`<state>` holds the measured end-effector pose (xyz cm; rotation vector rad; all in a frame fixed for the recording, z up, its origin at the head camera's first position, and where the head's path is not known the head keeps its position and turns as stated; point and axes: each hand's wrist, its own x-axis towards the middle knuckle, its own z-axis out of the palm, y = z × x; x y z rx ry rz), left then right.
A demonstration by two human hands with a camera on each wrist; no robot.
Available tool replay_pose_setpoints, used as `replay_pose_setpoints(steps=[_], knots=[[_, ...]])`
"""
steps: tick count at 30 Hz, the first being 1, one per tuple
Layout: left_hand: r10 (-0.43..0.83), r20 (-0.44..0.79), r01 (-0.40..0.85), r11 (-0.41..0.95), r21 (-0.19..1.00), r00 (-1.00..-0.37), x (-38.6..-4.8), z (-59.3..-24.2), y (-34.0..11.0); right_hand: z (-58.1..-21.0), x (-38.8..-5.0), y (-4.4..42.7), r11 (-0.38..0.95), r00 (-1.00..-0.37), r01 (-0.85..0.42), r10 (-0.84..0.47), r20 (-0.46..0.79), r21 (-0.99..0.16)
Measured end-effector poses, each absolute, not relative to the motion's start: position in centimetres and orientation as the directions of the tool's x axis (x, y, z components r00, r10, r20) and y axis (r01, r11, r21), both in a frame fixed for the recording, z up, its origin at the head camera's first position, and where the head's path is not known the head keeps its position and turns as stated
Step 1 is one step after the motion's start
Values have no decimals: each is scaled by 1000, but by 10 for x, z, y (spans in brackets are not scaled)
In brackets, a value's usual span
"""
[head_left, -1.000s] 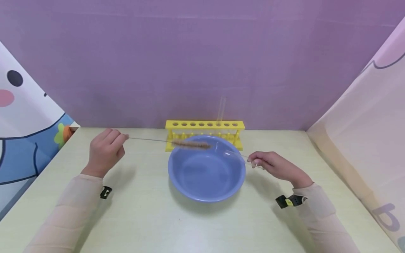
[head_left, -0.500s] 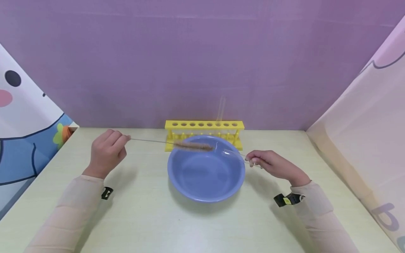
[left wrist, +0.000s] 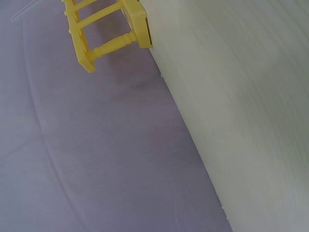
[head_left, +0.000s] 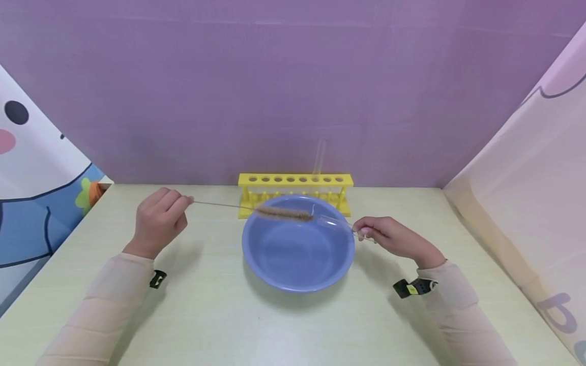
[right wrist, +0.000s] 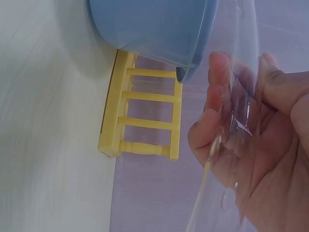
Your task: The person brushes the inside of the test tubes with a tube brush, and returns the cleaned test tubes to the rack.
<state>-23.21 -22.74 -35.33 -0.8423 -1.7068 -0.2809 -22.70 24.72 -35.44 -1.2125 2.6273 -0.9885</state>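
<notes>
My left hand grips the thin wire handle of a test tube brush. The brush's brown bristles lie nearly level over the far part of a blue basin. On the other side, my right hand pinches a clear test tube whose left end faces the brush tip, a small gap apart. In the right wrist view thumb and fingers close round the tube, where water drops seem to cling. Neither the left hand nor the brush shows in the left wrist view.
Behind the basin stands a yellow test tube rack with a row of holes. Another clear tube stands in it, tilted slightly. A purple cloth hangs behind the pale table, with printed cloths at both sides.
The left hand and brush have shifted a little right and slightly down. My right hand and its test tube have moved slightly left, so the gap between brush tip and tube is smaller.
</notes>
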Motion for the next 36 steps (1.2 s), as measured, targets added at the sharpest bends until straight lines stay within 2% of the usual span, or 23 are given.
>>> replay_pose_setpoints(steps=[18, 29, 36], knots=[[376, 924, 676, 698, -234, -68, -237, -356, -224, -353, -230, 242, 450, -658, -667, -729, 187, -593], [360, 931, 698, 682, -218, -60, -237, -359, -223, -355, -228, 239, 448, -670, -639, -724, 166, -626], [335, 941, 708, 676, -205, -46, -237, -359, -220, -354, -226, 238, 426, -651, -656, -737, 182, -623]])
